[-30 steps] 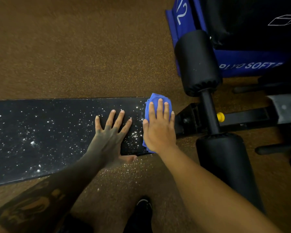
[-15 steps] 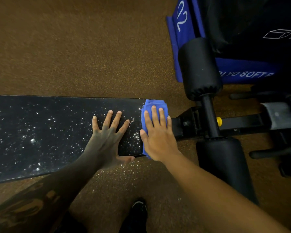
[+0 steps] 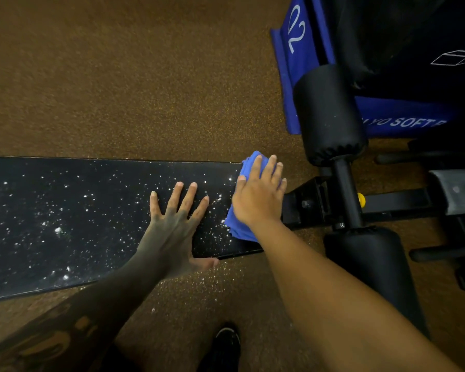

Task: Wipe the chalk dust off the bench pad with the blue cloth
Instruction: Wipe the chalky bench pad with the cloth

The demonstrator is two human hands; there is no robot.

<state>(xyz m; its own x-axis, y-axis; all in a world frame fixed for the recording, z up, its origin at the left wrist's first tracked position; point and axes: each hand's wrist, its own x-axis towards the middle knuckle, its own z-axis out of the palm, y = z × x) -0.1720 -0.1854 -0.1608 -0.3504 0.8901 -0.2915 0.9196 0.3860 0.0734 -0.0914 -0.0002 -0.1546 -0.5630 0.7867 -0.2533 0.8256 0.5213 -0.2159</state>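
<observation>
Shoe (image 3: 224,342): black, on the brown floor (image 3: 118,76).
Left hand (image 3: 176,229): flat, fingers splayed on the bench pad (image 3: 65,210); unmoved since a second ago.
Right hand (image 3: 258,196): palm down, fingers extended, pressing the blue cloth (image 3: 236,229) at the pad's right end, where it was earlier.
Chalk dust (image 3: 58,230): white specks across the pad.
Foam rollers (image 3: 328,114): black, beyond.
Blue box (image 3: 298,41): reads "SOFT", "02".

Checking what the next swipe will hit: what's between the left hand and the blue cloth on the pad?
Head view: only a narrow strip of bench pad speckled with chalk dust separates the left hand from the cloth under the right hand.
</observation>
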